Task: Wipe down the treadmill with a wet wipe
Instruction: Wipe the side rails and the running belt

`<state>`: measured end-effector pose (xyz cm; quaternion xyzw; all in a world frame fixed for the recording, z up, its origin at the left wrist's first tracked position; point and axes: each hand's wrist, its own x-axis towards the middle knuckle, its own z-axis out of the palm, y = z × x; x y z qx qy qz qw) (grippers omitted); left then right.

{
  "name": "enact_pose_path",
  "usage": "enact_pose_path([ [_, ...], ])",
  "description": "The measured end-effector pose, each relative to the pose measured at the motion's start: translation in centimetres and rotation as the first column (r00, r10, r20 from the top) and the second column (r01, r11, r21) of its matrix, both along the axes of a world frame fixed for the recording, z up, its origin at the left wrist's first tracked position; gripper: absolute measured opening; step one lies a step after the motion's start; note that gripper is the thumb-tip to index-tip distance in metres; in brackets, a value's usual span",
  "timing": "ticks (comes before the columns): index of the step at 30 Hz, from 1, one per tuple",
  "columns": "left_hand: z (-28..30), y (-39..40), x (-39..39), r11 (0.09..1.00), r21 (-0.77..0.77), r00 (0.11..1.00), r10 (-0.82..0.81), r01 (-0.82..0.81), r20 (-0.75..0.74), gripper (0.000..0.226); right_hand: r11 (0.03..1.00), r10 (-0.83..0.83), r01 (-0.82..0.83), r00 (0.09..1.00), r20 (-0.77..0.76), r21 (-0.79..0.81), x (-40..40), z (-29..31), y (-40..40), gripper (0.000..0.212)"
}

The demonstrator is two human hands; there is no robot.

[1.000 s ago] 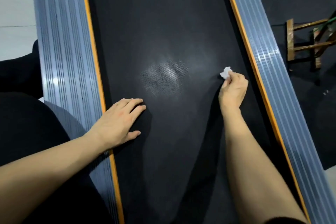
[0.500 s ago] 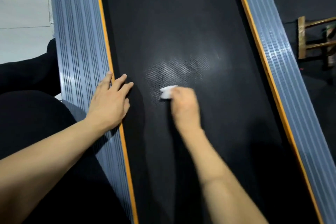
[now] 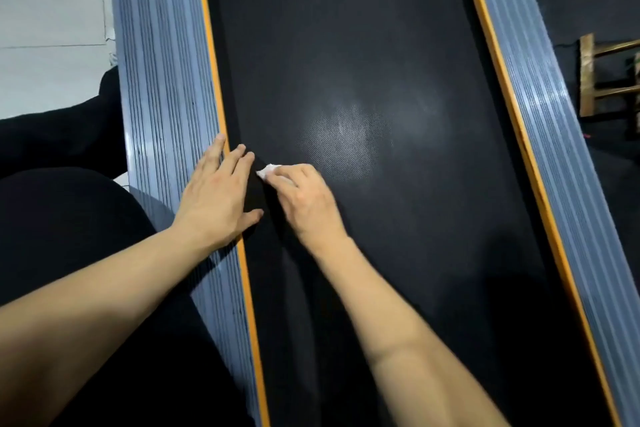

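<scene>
The right hand [image 3: 304, 198] pinches the crumpled wet wipe [image 3: 267, 170] at the treadmill belt [image 3: 346, 45]'s left edge; the left hand [image 3: 214, 201] rests flat, released. Best press firmly, overlapping strokes edge to edge.

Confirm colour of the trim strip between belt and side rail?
Orange trim strip, clearest in the head view.

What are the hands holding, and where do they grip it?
The right hand pinches a crumpled wet wipe at its fingertips. The left hand holds nothing, resting flat.
</scene>
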<state>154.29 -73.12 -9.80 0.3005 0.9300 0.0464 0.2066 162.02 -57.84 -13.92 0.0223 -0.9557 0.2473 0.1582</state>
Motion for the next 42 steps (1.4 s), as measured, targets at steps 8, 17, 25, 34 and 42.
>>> enact_pose_path([
  [8,0.0,1.2,2.3,0.908,0.09,0.912,-0.403,0.409,-0.08,0.065,0.64,-0.766,0.763,0.642,0.002,0.096,0.6,-0.5,16.9,0.029],
  [17,-0.2,1.0,3.3,0.902,0.016,0.901,-0.432,0.431,0.043,0.068,0.987,0.154,-0.151,0.987,0.048,-0.063,-5.7,0.6,1.9,0.03],
  [25,0.2,1.3,3.3,0.921,-0.02,0.92,-0.386,0.388,0.068,0.073,0.646,-0.761,0.762,0.637,0.124,0.051,-0.5,0.7,21.1,0.024],
  [34,-0.7,2.1,3.0,0.91,-0.034,0.909,-0.414,0.413,-0.044,0.06,0.996,0.028,-0.019,0.994,0.103,-0.086,-5.3,0.7,2.6,0.028],
  [42,-0.9,2.0,3.2,0.928,0.033,0.929,-0.369,0.37,-0.042,0.065,0.717,-0.695,0.695,0.707,0.134,0.05,1.5,1.1,27.4,0.024],
])
